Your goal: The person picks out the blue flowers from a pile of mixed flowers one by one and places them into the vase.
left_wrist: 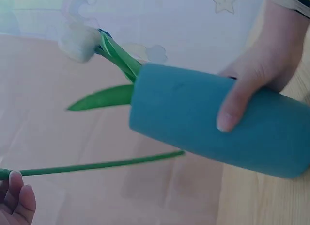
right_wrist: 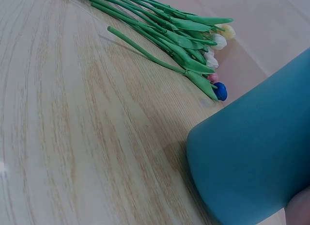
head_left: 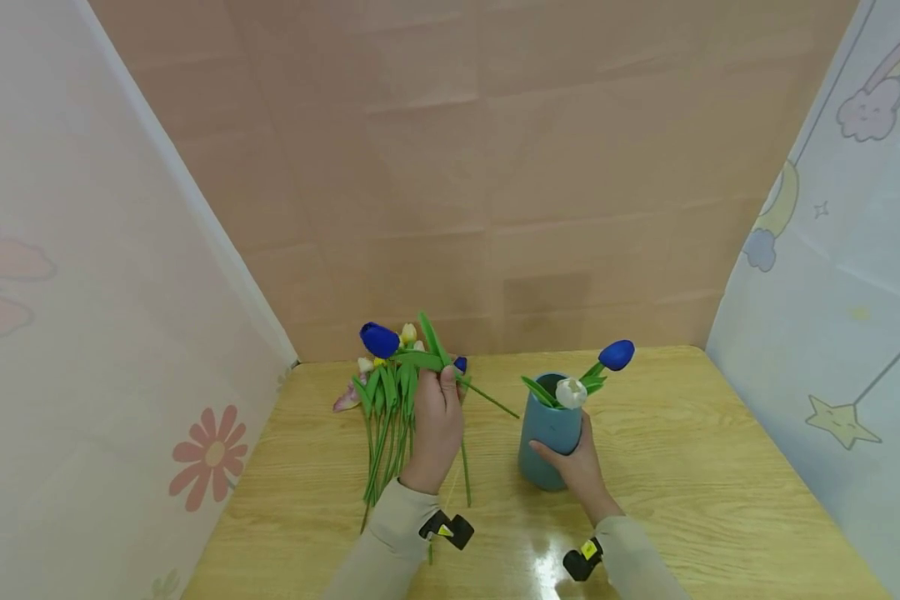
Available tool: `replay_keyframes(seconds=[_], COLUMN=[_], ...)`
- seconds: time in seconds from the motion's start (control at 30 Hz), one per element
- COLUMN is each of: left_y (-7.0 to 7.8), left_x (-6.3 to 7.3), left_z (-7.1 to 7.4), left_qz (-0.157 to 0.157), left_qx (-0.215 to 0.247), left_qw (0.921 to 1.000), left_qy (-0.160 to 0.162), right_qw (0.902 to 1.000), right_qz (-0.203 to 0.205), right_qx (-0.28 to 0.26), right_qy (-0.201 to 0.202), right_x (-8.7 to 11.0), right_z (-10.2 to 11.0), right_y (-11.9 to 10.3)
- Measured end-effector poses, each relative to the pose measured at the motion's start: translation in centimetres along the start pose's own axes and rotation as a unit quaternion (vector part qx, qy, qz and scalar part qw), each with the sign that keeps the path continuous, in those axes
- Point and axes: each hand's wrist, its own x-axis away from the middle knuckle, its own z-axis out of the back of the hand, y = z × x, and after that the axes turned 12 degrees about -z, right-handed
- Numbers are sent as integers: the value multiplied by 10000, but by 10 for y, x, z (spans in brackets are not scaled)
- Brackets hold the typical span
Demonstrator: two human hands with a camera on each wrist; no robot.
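My left hand (head_left: 438,417) pinches the green stem of a blue tulip (head_left: 379,340), its bloom off to the left and its stem end pointing right at the vase. In the left wrist view that bare stem (left_wrist: 101,165) runs below the vase mouth, with my fingertips (left_wrist: 26,196) around it at the left. A blue-grey vase (head_left: 551,442) stands on the table, and my right hand (head_left: 581,471) grips its side, thumb across the front. From the vase rise a white tulip (head_left: 572,392) and another blue tulip (head_left: 617,355) with green leaves.
Several more tulips (right_wrist: 160,28) lie in a bunch on the wooden table (head_left: 682,467), left of the vase, with white, yellow, pink and blue blooms. A brown sheet (head_left: 480,167) hangs behind the table. Patterned white panels (head_left: 862,275) close off both sides.
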Motion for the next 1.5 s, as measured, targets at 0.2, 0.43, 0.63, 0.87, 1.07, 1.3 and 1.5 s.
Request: replay_keyframes(seconds=[0.2,0.43,0.63,0.87,1.07,1.3,1.5], left_y=[13,25,29,24,10,0,-12], left_x=[-8,-18,-21,-22,-21,-10,-7], left_z=[-3,-6,-6,-15,-29,-46,-58], left_qz=[-665,-1075,-1242,-1133,-538,-525,-719], left_qx=[-373,58,607,487,230,-389,-658], left_qw=[9962,9901,9835,9875,9966,9978,9947], left_qy=[409,899,1164,978,578,87,-317], right_qw=[9999,9999,9996,9996,9998,9995,9994], right_qz=[-102,108,187,217,135,157,147], right_qx=[48,67,153,102,120,201,225], right_qy=[11,83,162,116,96,176,210], right_x=[-2,-2,0,0,3,2,0], right_z=[1,1,-1,0,0,0,0], right_y=[2,4,4,3,0,1,1])
